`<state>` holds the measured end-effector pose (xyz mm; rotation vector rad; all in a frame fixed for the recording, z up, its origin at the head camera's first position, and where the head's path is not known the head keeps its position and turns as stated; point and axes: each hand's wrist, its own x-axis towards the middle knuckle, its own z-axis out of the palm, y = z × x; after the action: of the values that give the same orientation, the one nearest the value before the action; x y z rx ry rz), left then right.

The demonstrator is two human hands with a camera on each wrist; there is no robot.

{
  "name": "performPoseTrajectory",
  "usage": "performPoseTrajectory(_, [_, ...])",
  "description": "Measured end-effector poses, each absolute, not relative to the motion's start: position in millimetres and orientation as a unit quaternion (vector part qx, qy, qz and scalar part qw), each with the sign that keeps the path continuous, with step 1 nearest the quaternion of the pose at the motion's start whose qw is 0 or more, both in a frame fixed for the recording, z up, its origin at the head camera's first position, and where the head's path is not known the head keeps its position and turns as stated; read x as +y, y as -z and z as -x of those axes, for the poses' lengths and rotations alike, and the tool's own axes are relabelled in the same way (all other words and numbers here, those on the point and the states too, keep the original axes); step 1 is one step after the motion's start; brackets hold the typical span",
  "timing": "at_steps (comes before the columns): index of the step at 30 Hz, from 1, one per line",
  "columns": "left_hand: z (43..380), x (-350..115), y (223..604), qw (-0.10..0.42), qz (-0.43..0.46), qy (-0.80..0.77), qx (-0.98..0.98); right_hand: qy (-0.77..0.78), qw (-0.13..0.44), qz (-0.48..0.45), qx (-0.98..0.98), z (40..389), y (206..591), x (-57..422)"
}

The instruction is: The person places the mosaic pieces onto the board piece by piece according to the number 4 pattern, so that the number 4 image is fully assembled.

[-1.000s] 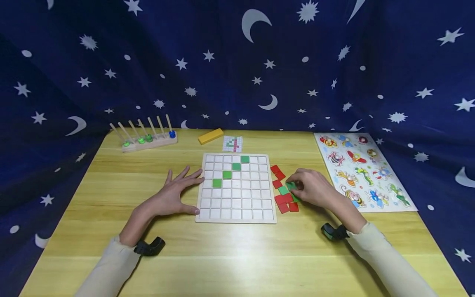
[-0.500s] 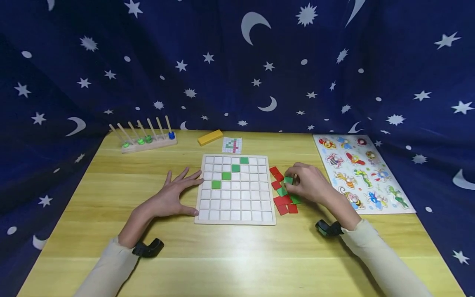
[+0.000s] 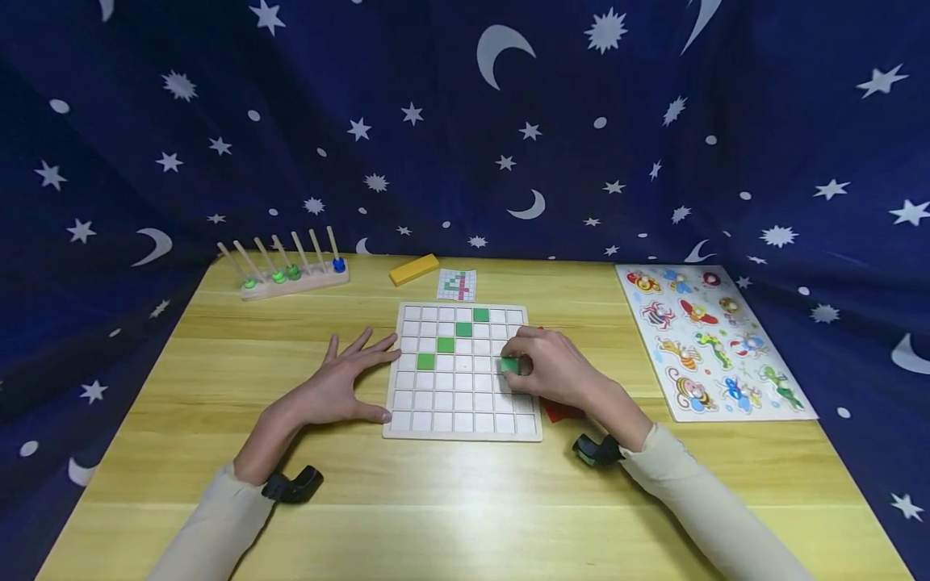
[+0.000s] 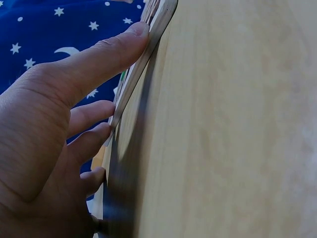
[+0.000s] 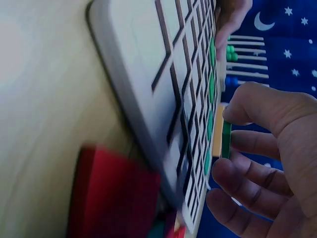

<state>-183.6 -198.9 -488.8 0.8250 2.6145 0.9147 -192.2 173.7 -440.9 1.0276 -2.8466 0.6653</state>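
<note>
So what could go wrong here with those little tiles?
The green tile pinched in the right hand over the board might slip and land in an unintended square. The loose red tiles beside the board, partly hidden by that hand, could get knocked. The left hand touches the board's left edge, so a nudge might shift it.

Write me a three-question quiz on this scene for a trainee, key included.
1. Which hand pinches a green tile?
2. Not counting that one, how many green tiles can be seen lying in cells of the grid board?
3. True or false: the left hand touches an edge of the grid board.

Key:
1. The right hand.
2. Four.
3. True.
</note>
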Motion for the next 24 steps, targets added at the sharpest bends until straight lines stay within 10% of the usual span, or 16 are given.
performPoseTrajectory(24, [183, -196, 488, 0.127, -0.279, -0.313, 0.899, -0.229, 0.004, -0.379, -0.897, 188, 455, 110])
